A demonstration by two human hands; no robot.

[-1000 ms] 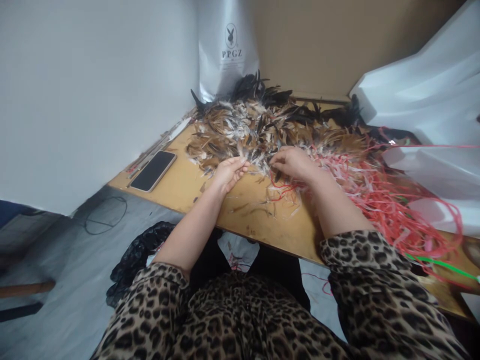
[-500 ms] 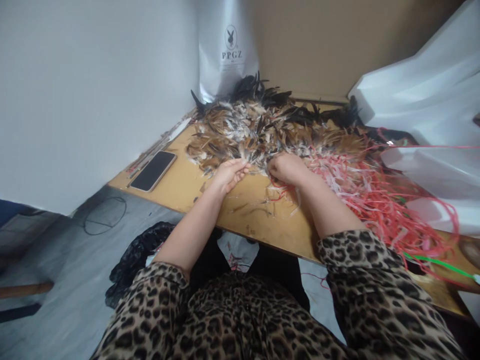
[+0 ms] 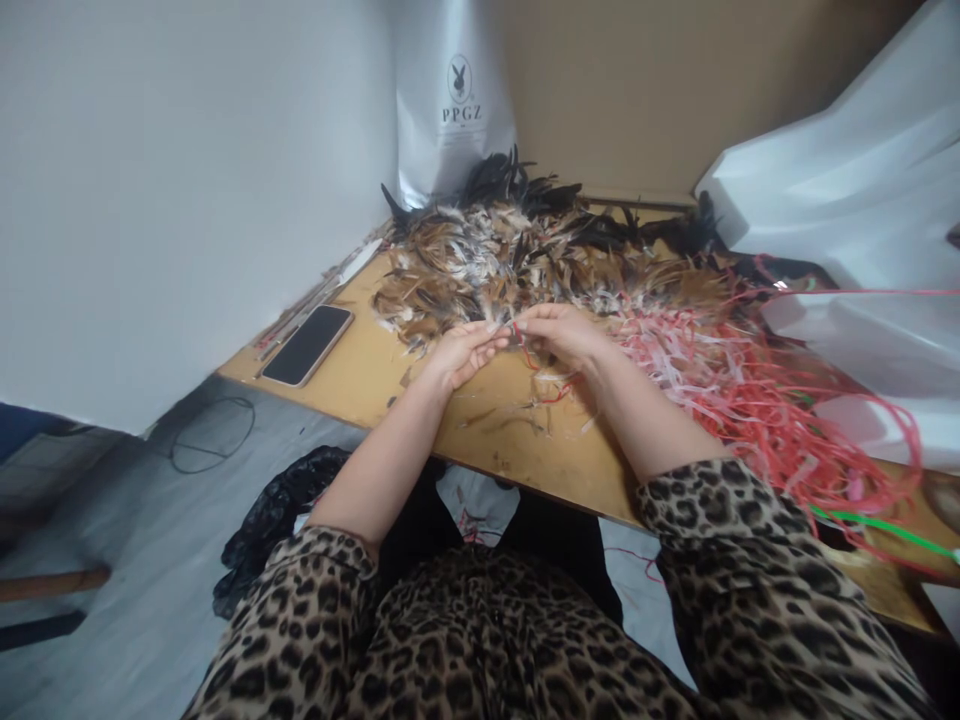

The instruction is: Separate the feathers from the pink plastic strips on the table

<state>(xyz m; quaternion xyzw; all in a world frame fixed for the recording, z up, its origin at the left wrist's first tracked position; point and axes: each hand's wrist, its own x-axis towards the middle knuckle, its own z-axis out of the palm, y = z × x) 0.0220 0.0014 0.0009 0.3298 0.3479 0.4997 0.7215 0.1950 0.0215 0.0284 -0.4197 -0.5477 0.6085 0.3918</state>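
Note:
My left hand (image 3: 471,352) is closed in a pinch over the wooden table, at the front edge of a pile of feathers (image 3: 465,250). A small pale-based brown feather (image 3: 498,298) rises at its fingertips. Almost touching it, my right hand (image 3: 561,332) pinches a thin red string (image 3: 525,352) that hangs down from the fingertips toward the tabletop. The feathers are brown and white in front and black at the back. To the right lies a tangled heap of red and pinkish-white strings (image 3: 750,410).
A phone (image 3: 307,345) lies on the table's (image 3: 517,440) left side. A silvery bag (image 3: 457,150) stands behind the feathers, and white plastic sheeting (image 3: 840,190) bulges at the right. A green strip (image 3: 885,530) crosses the right edge. Black plastic (image 3: 277,515) lies on the floor.
My right hand has moved left and slightly up, from beside the feathers to my left fingertips, bringing the red string with it. My left hand stays nearly in place.

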